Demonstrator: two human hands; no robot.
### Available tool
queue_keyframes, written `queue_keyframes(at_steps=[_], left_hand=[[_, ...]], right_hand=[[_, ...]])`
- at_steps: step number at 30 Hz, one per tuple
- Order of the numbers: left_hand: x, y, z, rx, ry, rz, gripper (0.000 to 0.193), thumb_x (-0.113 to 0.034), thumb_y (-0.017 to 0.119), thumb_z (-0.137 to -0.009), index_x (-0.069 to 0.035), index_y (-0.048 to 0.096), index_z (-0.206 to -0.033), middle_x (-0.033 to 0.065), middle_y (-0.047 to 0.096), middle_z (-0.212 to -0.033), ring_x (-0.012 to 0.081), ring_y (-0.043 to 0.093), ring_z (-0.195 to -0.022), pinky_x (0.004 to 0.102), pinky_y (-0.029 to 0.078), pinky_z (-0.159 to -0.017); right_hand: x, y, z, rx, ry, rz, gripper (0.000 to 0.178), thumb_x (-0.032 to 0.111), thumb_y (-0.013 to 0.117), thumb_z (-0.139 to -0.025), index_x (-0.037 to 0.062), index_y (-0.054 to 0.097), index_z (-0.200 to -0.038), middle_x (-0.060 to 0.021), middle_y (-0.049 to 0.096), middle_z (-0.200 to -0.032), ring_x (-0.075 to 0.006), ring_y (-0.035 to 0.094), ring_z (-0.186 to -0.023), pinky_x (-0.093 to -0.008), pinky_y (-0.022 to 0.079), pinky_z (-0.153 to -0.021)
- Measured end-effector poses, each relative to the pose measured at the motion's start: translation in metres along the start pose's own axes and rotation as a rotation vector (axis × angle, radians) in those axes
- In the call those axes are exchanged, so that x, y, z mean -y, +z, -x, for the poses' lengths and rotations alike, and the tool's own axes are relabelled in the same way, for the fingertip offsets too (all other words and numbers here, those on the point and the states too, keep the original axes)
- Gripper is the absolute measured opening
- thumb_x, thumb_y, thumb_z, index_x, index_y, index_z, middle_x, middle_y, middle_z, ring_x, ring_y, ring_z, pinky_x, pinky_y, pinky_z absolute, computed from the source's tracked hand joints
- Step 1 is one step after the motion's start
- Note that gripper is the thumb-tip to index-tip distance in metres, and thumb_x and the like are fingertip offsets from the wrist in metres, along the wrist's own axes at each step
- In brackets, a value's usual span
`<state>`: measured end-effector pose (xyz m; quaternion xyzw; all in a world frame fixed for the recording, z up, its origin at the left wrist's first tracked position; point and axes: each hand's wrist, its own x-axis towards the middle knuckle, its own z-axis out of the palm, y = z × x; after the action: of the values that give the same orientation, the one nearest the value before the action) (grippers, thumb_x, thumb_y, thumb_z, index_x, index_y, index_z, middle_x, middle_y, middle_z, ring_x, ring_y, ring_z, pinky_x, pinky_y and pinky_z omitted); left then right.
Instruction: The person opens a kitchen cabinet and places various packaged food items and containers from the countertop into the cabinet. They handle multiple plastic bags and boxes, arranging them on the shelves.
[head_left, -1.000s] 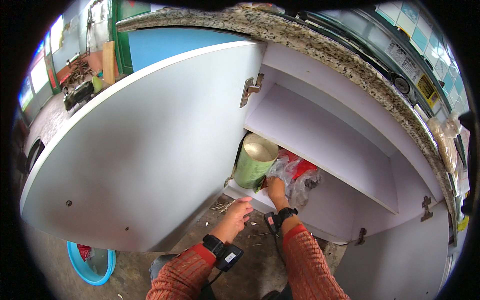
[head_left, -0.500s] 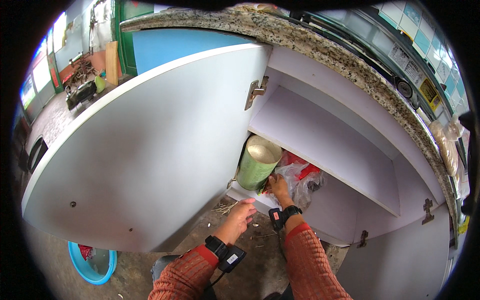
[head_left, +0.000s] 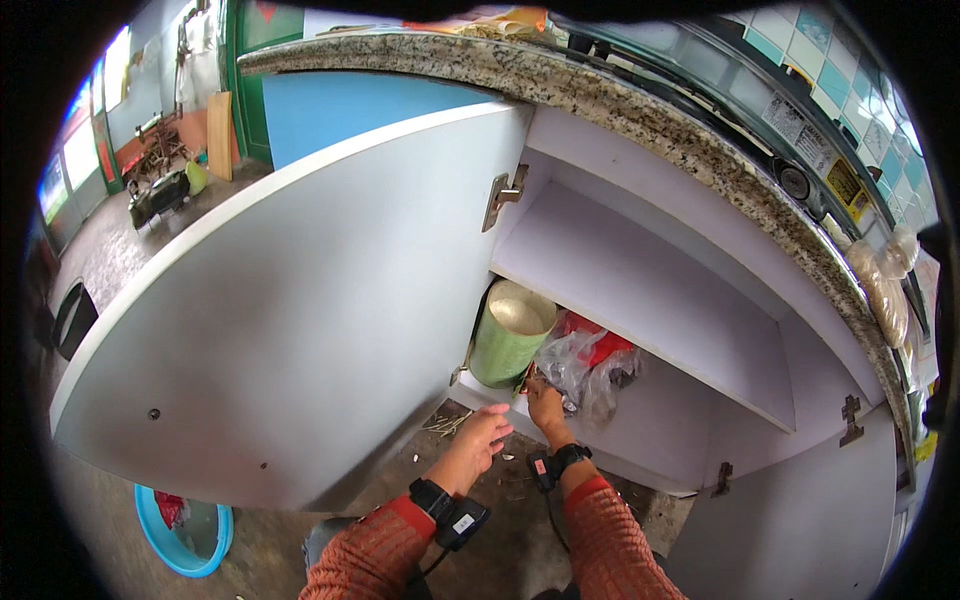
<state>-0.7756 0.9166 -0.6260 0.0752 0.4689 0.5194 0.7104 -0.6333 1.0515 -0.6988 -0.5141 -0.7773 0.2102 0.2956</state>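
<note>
The right hand [head_left: 545, 403] is now working lower beside the green canister [head_left: 507, 345], grip indeterminable, while the left hand [head_left: 479, 438] is hovering empty, loosely spread.

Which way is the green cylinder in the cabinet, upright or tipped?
Upright. The green cylinder stands on the cabinet floor, its round top facing up.

Container [head_left: 508, 350] in cabinet [head_left: 675, 412], left of plastic bags [head_left: 602, 388]; shelf [head_left: 640, 295] above; right hand [head_left: 546, 404] in front.
</note>
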Motion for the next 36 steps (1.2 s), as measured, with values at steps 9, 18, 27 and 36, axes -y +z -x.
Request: queue_keyframes(at_steps=[9, 18, 27, 36], left_hand=[[0.002, 0.002, -0.004, 0.041, 0.056, 0.024, 0.024, -0.021, 0.060, -0.085, -0.020, 0.059, -0.109, -0.0017, 0.057, -0.103, 0.0167, 0.057, -0.094, 0.0345, 0.039, -0.072], [-0.023, 0.022, 0.010, 0.047, 0.070, 0.089, 0.016, -0.027, 0.067, -0.083, -0.016, 0.066, -0.094, -0.0026, 0.057, -0.072, 0.0129, 0.059, -0.067, 0.0305, 0.045, -0.057], [-0.029, 0.025, 0.014, 0.331, 0.152, 0.242, 0.025, -0.024, 0.063, -0.085, -0.016, 0.060, -0.109, -0.0030, 0.057, -0.078, 0.0124, 0.054, -0.077, 0.0312, 0.041, -0.076], [-0.035, 0.024, 0.020, 0.483, 0.161, 0.291, 0.026, -0.021, 0.059, -0.084, -0.016, 0.062, -0.110, -0.0035, 0.059, -0.088, 0.0112, 0.056, -0.083, 0.0301, 0.042, -0.077]], right_hand=[[0.096, -0.109, -0.018, 0.336, -0.063, 0.084, 0.021, 0.024, 0.063, -0.076, 0.0090, 0.068, -0.090, -0.0129, 0.065, -0.073, -0.0252, 0.064, -0.067, -0.0348, 0.049, -0.060], [0.320, -0.249, 0.010, 0.124, -0.747, 0.026, 0.025, 0.003, 0.055, -0.080, 0.0047, 0.064, -0.104, -0.0152, 0.065, -0.091, -0.0301, 0.063, -0.080, -0.0340, 0.051, -0.071], [0.473, -0.301, -0.071, -0.274, -1.010, 0.250, 0.019, 0.007, 0.053, -0.085, -0.0013, 0.063, -0.098, -0.0192, 0.061, -0.080, -0.0313, 0.059, -0.069, -0.0358, 0.048, -0.064], [0.522, -0.255, -0.214, -0.176, -0.855, 0.987, 0.026, 0.018, 0.050, -0.085, -0.0021, 0.065, -0.089, -0.0219, 0.064, -0.090, -0.0361, 0.061, -0.086, -0.0421, 0.049, -0.076]])
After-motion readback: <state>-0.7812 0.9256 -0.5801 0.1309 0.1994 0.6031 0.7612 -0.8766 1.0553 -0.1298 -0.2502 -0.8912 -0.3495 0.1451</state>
